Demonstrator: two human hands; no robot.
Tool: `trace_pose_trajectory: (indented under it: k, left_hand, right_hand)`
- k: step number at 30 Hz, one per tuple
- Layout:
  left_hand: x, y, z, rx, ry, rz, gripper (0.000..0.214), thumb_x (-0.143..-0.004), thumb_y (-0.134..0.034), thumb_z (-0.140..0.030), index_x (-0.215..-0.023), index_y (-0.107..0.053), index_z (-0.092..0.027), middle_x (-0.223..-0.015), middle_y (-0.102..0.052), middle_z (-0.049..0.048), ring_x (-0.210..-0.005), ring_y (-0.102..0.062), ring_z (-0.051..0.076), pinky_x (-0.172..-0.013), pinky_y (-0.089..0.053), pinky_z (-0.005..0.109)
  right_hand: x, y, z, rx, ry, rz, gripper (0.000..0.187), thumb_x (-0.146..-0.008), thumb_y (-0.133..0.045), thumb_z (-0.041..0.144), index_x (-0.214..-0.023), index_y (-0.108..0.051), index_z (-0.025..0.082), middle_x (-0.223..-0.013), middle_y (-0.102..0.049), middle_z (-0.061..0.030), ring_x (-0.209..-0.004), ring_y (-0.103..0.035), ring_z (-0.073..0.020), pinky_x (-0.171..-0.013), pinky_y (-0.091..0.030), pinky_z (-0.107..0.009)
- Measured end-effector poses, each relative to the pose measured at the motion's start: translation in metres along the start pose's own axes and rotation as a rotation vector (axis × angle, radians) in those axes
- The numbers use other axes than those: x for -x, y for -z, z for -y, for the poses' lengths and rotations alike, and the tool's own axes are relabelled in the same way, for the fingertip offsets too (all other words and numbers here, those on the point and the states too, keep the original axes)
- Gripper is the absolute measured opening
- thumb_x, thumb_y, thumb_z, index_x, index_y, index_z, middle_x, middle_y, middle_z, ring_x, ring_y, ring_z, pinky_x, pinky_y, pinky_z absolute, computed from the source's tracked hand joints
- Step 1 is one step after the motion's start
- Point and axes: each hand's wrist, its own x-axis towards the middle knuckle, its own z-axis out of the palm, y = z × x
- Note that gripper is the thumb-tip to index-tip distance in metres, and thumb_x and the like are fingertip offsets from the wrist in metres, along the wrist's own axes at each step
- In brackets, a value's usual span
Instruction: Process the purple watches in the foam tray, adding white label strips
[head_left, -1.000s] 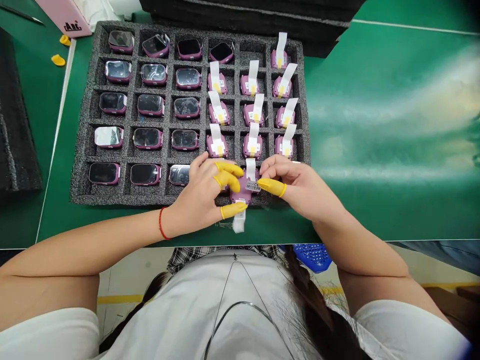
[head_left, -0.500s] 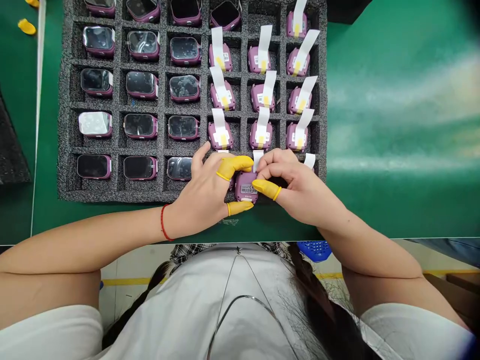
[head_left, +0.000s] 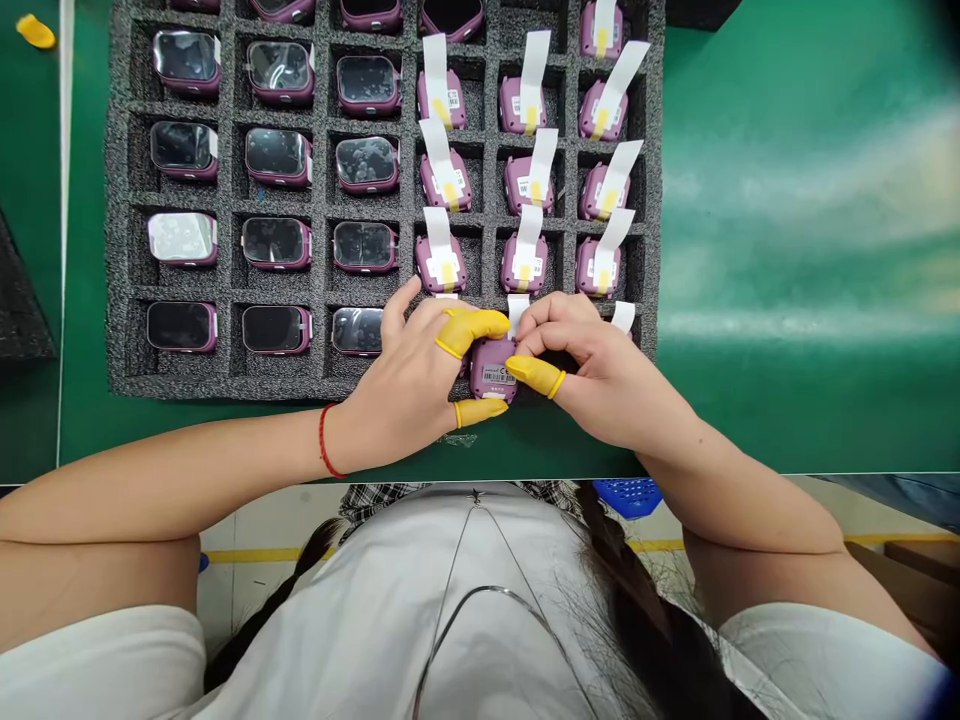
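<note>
One purple device, back side up, is held at the front edge of a grey foam tray, right of the tray's middle. A second ago a small barcode label sat askew over it and a white strip hung below its near edge; now the barcode label lies flat on the back, and that hanging strip is out of sight. The left hand pinches the device, with yellow-covered fingertips at its far edge and a yellow-covered thumb at its near edge. On the right hand, the yellow-covered thumb rests at the label's right end and the bare fingers curl by the device's far right corner; whether they pinch anything, I cannot tell. Sixteen watches show screen up, four of them in the partly cut-off far row. Ten more devices lie back up towards the tray's right edge, each with a white strip and yellow tape. Three other strips poke out around the hands, their lower ends hidden. One loose yellow finger cover lies on the green counter, past the tray's left edge.
</note>
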Motion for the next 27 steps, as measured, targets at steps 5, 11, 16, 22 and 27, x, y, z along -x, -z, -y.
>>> trace_pose_trajectory:
  k: [5, 11, 16, 22, 27]
  left_hand:
    - [0.0, 0.0, 0.0, -0.007, 0.015, 0.009, 0.051, -0.083, -0.072, -0.04, -0.123, -0.045, -0.025, -0.111, -0.059, 0.0035, -0.114, -0.055, 0.023, -0.12, -0.017, 0.057]
    - [0.0, -0.001, 0.0, -0.003, -0.004, -0.006, 0.05, -0.084, -0.071, -0.039, -0.124, -0.044, -0.025, -0.111, -0.059, 0.0035, -0.115, -0.055, 0.023, -0.12, -0.018, 0.056]
    - [0.0, -0.001, 0.001, -0.018, -0.019, -0.024, 0.051, -0.085, -0.07, -0.042, -0.125, -0.045, -0.023, -0.111, -0.059, 0.0037, -0.114, -0.055, 0.023, -0.12, -0.019, 0.053]
    - [0.002, -0.003, 0.0, -0.037, -0.04, -0.044, 0.047, -0.087, -0.067, -0.042, -0.125, -0.046, -0.023, -0.111, -0.061, 0.0047, -0.115, -0.055, 0.024, -0.118, -0.02, 0.053]
    - [0.003, 0.002, 0.004, -0.05, -0.081, 0.008, 0.059, -0.085, -0.069, -0.044, -0.132, -0.04, -0.022, -0.12, -0.057, 0.0086, -0.125, -0.048, 0.028, -0.12, -0.015, 0.059]
  right_hand:
    - [0.0, 0.0, 0.0, 0.017, -0.009, 0.0, 0.014, -0.086, -0.062, 0.019, -0.072, -0.063, 0.02, -0.096, -0.062, -0.0052, -0.096, -0.053, -0.0212, -0.091, -0.043, -0.043]
    - [0.0, -0.003, -0.001, 0.048, 0.015, -0.011, 0.014, -0.086, -0.061, 0.018, -0.072, -0.062, 0.02, -0.096, -0.062, -0.0047, -0.096, -0.054, -0.0211, -0.09, -0.043, -0.043]
    - [0.007, -0.004, 0.003, 0.295, 0.189, -0.125, 0.014, -0.088, -0.06, 0.022, -0.074, -0.062, 0.022, -0.094, -0.065, -0.0051, -0.095, -0.055, -0.0232, -0.083, -0.04, -0.043]
    - [0.007, -0.004, -0.006, 0.449, 0.222, -0.23, 0.018, -0.092, -0.058, 0.039, -0.09, -0.066, 0.023, -0.095, -0.064, -0.0075, -0.091, -0.054, -0.025, -0.079, -0.037, -0.043]
    - [-0.002, -0.016, -0.015, 0.328, 0.171, -0.151, 0.044, -0.086, -0.055, 0.063, -0.091, -0.061, 0.02, -0.088, -0.062, -0.0068, -0.084, -0.049, -0.0226, -0.073, -0.035, -0.038]
